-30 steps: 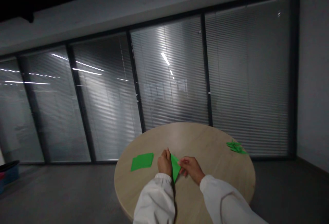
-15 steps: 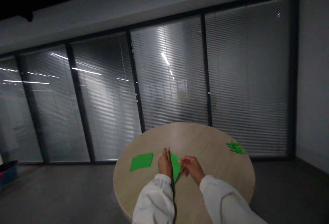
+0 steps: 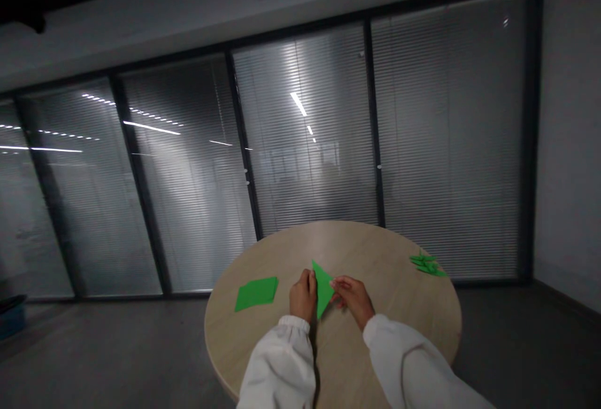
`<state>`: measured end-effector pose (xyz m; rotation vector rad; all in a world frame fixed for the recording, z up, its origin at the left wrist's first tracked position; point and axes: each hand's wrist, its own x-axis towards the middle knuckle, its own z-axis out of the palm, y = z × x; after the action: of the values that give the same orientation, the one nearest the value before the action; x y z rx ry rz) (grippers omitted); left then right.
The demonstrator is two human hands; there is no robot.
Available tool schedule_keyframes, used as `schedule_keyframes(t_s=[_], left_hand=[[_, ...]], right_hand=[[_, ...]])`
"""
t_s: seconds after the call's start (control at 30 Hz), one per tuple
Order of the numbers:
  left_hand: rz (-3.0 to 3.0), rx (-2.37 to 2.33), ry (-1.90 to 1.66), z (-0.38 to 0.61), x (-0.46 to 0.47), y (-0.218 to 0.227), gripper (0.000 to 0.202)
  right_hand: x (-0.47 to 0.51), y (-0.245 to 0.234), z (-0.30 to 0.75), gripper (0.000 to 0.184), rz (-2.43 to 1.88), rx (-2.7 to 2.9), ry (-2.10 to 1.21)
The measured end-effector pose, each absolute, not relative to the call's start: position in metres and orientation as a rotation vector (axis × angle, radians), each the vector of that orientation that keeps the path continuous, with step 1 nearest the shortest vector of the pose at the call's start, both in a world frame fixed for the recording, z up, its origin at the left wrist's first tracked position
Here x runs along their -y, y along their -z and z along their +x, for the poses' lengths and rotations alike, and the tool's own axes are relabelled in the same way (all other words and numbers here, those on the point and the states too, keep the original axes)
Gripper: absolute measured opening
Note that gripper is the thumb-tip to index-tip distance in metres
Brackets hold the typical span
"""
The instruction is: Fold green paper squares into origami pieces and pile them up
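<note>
A green paper folded into a triangle (image 3: 323,287) stands between my hands above the round wooden table (image 3: 375,252). My left hand (image 3: 303,296) grips its left edge with closed fingers. My right hand (image 3: 351,298) pinches its right edge. Both arms wear white sleeves. The triangle's upper tip points away from me.
A small stack of flat green paper squares (image 3: 256,292) lies on the table to the left of my hands. Several folded green pieces (image 3: 426,264) lie near the table's far right edge. Behind the table runs a glass wall with shut blinds (image 3: 305,146).
The triangle has been raised a little and its tip now shows above my hands. The view has shifted slightly downward.
</note>
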<state>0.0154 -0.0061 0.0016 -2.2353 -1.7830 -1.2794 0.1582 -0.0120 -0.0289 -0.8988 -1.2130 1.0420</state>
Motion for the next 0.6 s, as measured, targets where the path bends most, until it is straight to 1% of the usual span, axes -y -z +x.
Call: schedule_keyframes(t_s=[0.23,0.37,0.5,0.6], left_hand=[[-2.124,1.941,1.112,0.0157,0.0053,-0.0014,0.023],[-2.114,2.015,1.028,0.0164,0.0050,-0.0012,0.024],[-2.132,2.051,1.025,0.0171,0.0068,-0.0037,0.024],[-2.167,2.019,1.111,0.0169,0.0086,-0.0061,0.024]], right_hand=[[0.0093,0.0338,0.1540,0.046,-0.901,1.252,-1.104],[0.0096,0.0349,0.1548,0.046,-0.904,1.250,-1.156],[0.0119,0.0336,0.1547,0.046,-0.901,1.240,-1.185],[0.0137,0.0318,0.1543,0.044,-0.898,1.233,-1.176]])
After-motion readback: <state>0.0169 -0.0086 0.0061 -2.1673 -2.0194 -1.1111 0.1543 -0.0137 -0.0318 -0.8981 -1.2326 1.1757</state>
